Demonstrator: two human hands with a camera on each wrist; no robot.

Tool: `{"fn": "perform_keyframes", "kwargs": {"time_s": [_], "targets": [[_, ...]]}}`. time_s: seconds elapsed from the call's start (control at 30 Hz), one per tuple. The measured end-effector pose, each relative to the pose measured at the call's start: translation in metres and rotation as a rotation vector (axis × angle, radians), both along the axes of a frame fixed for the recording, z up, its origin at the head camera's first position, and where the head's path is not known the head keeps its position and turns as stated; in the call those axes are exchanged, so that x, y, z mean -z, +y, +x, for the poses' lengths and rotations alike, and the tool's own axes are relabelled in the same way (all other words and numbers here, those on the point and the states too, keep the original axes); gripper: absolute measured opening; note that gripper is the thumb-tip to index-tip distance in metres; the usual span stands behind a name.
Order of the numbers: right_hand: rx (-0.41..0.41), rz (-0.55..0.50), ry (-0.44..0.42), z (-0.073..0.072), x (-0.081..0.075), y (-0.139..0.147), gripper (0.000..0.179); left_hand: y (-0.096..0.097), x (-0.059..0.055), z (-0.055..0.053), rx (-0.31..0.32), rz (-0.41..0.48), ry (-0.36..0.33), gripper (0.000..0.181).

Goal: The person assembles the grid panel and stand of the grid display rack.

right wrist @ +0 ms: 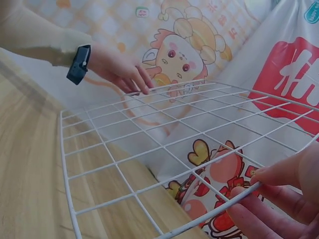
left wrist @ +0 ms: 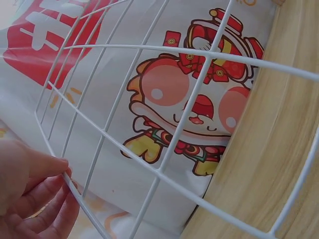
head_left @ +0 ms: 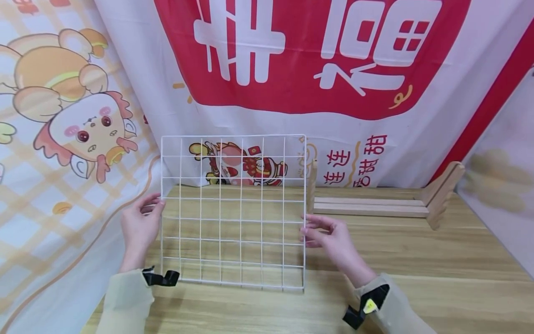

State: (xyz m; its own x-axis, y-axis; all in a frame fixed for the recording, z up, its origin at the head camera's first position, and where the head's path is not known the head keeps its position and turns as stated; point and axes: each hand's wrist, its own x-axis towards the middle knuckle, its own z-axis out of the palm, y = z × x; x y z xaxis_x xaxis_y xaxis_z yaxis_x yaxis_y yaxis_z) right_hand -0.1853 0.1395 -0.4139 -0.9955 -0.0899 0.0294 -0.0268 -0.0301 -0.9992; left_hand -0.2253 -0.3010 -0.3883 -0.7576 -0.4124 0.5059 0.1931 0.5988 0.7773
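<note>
Wire grid: the white panel [head_left: 241,220] stands between your hands above the wooden table [head_left: 417,269]; whether its near edge touches the wood, you cannot tell.
Left hand: your left hand [head_left: 141,225] pinches the grid's left side wire, thumb and curled fingers closed on it.
Right hand: your right hand [head_left: 331,236] pinches the right side wire between thumb and fingers, closed on it too.
Wooden stand: it sits at the table's far right, its rails [head_left: 371,210] just beyond your right hand.
Printed cloth: it hangs [head_left: 292,99] behind the table's far edge.
</note>
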Motion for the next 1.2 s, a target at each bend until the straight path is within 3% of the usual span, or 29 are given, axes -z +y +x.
{"fn": "perform_keyframes", "kwargs": {"time_s": [0.43,0.77,1.2], "targets": [[0.008,-0.007,0.054,-0.002,-0.006,0.0,0.037,0.003,-0.008,0.0,-0.037,0.034,0.052,0.024],[0.002,-0.023,0.111,0.0,-0.007,-0.002,0.035,0.006,-0.016,0.005,-0.041,0.134,0.065,0.026],[-0.011,-0.009,0.165,0.003,-0.005,-0.002,0.026,0.008,-0.016,0.009,-0.045,0.185,0.135,0.028]]}}
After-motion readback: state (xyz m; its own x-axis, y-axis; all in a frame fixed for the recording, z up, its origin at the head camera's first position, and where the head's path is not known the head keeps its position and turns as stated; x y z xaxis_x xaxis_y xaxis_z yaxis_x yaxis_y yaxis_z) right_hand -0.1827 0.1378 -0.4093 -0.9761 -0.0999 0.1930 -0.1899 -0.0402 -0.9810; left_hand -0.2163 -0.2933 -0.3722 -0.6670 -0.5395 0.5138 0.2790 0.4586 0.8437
